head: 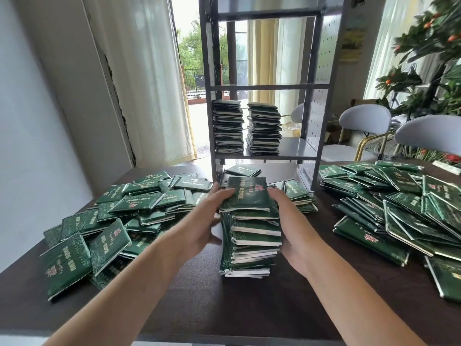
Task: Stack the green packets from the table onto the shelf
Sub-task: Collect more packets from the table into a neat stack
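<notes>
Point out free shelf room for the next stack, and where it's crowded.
Free: shelf board right of the two stacks, and the level above. Crowded: table left pile and right pile. Both hands hold the table stack.

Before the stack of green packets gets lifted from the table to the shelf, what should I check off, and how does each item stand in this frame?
1. Both hands on the stack of green packets: ok; the left hand holds its left side, the right hand its right side.
2. Stack squared up: not ok; the edges are uneven and the top packet overhangs.
3. Support under the stack: cannot tell; the bottom packets rest on the table, with no fingers seen beneath.
4. Free spot on the shelf board: ok; there is bare space to the right of the two shelved stacks.
5. Height under the board above: cannot tell.
</notes>
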{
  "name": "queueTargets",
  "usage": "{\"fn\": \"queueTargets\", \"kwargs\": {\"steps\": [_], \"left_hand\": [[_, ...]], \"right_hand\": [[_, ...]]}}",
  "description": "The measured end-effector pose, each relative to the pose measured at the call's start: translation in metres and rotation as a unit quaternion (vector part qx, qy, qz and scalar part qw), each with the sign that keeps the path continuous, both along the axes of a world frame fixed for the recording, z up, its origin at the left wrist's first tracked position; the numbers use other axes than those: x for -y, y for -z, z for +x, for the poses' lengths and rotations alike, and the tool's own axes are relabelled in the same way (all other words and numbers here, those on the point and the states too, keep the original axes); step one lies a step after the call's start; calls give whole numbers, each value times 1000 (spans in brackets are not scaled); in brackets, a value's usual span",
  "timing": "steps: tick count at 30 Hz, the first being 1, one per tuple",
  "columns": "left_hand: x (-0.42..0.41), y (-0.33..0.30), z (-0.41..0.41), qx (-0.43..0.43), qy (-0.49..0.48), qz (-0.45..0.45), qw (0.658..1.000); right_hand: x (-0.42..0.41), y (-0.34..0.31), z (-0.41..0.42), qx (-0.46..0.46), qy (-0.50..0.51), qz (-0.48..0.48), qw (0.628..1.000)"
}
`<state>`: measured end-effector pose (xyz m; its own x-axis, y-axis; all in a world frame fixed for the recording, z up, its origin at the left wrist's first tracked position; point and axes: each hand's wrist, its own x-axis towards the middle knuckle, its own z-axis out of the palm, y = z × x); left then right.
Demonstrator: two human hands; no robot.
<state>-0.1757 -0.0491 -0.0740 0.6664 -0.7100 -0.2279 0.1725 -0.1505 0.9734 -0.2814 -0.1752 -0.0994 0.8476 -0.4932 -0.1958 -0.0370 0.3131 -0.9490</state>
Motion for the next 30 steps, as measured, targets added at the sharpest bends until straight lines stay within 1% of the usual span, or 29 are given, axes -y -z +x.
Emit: {"fn": "queueTargets", "kwargs": {"steps": [1,5,8,11,14,17,20,26,30], "left_hand": [[1,3,-2,-22,10,0,1000],[3,9,-10,-40,21,21,999],[3,12,-12,-43,24,-6,999],[3,15,-12,-46,32,-15,998],[-1,11,-8,-39,42,-3,998],[-7,9,-2,-40,44,28,998],[-7,11,-4,-35,70,50,996],[0,9,-10,-32,94,59,993],[-5,9,-1,-26,96,50,994]], "right_hand": [[-1,1,0,4,0,10,1000],[-11,1,3,-4,-2,41,999],[-12,1,1,-9,-2,46,999],[-10,-1,-5,1,-17,54,998],[-7,-1,-8,-7,-21,45,999],[-8,-3,-10,-9,-12,41,999],[-12,-4,-10,-6,-18,36,999],[-9,-9,-13,0,-16,24,1000],[-8,-11,-15,-14,-1,13,1000]]}}
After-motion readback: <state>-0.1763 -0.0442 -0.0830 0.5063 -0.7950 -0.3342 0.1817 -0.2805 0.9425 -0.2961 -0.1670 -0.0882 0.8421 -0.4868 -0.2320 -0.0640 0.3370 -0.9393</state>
